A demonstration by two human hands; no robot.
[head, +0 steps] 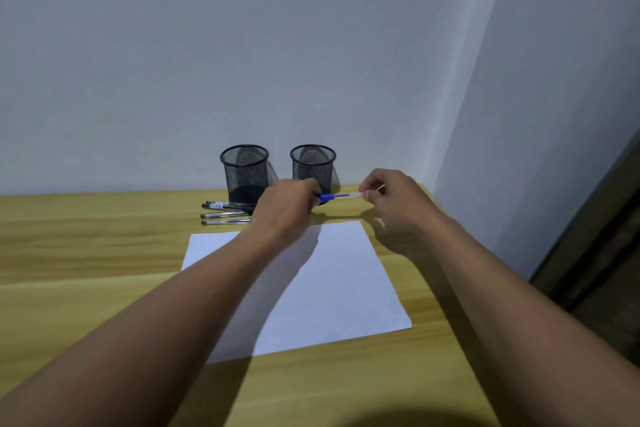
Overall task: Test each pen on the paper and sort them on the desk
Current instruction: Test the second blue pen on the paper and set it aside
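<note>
On the tabletop (pixel 86 253) the paper (pixel 339 288) looks unmarked, and both mesh cups (pixel 245 173) beyond its far edge seem empty, so the task is judged barely begun. Several loose pens (pixel 225 213) lie just past the paper's far left corner, none sorted. Above the paper's far edge, clear of the sheet, a blue pen (pixel 334 197) is held level: the left hand (pixel 287 208) grips its blue end and the right hand (pixel 391 198) pinches its clear end, likely uncapping.

Blue pen (pixel 334 197), black mesh cups (pixel 245 173)
</note>
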